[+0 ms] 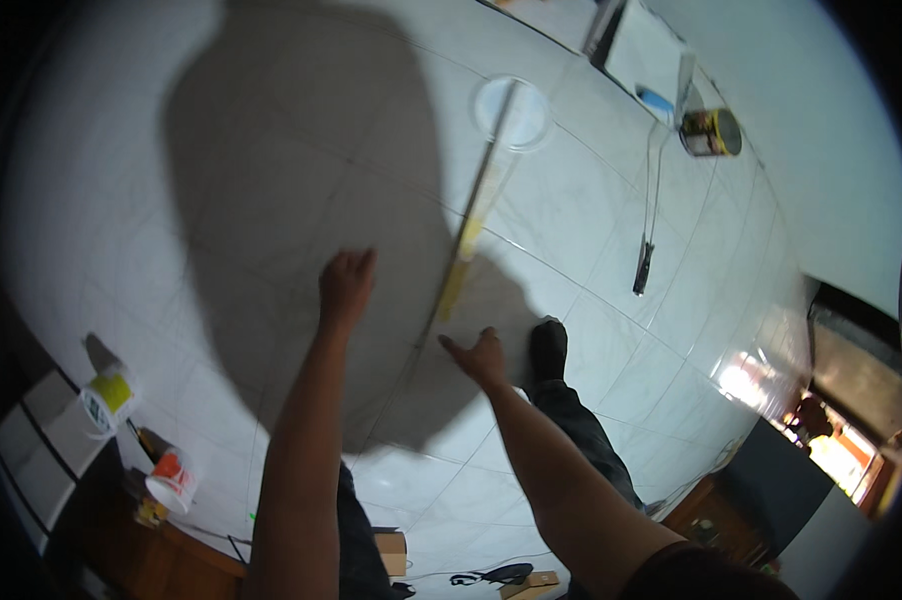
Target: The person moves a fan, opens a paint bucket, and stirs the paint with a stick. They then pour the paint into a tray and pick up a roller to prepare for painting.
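Note:
My left hand is over the tiled floor with its fingers curled in; whatever it may hold is hidden. To its right, my right hand is open, thumb and fingers apart, just below the near end of a long thin strip. The strip has a dark edge and a yellow stretch. It slants away from me, and its far end crosses a round, pale, translucent lid or dish. Neither hand visibly touches the strip.
A paint roller with a blue sleeve and black handle leans at a white tray. Beside it stands a can. White tubs, one yellow-marked and one red-marked, are at left. Small cardboard boxes lie near my feet.

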The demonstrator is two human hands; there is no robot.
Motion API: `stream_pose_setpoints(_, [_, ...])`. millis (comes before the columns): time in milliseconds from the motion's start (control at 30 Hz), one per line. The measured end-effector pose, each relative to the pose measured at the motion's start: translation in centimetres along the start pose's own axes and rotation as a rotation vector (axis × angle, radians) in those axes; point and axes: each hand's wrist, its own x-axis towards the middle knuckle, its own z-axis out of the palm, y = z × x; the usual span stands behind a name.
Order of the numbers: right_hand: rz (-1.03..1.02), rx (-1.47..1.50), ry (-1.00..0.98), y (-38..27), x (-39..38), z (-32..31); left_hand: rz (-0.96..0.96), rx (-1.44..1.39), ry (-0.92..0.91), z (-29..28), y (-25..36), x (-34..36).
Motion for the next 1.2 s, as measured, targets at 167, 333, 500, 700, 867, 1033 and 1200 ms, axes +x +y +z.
stream_pose_setpoints(167, [-0.133, 0.085, 0.073, 0.1, 3.3, 1.9, 0.043, 0.466, -0.152, 10.2, 18.8, 19.1])
stream_pose_setpoints(333, [0.001, 0.351, -0.177, -0.2, 5.3, -0.1, -0.177, 0.353, -0.080, 18.6, 24.1, 23.8])
stream_pose_setpoints(500, [-0.052, 0.277, -0.182, -1.4, 4.5, -2.6, -0.099, 0.319, -0.002, 19.2, 22.4, 24.7])
stream_pose_setpoints(700, [-0.025, 0.183, 0.073, -3.1, 4.7, 1.1, -0.073, -0.084, -0.120, 18.8, 21.1, 23.8])
stream_pose_setpoints(867, [-0.038, 0.402, 0.027, -4.4, 1.6, 1.5, -0.090, -0.493, -0.096, 16.2, 15.6, 22.7])
stream_pose_setpoints(1033, [-0.238, 0.212, -0.115, -2.3, -2.9, 4.9, -0.155, -0.356, 0.265, 9.0, 4.7, 18.4])
stream_pose_setpoints(1200, [-0.791, -0.149, -0.083, 1.2, -7.9, 9.8, -0.311, -0.338, 0.500, -3.0, -6.5, 8.0])
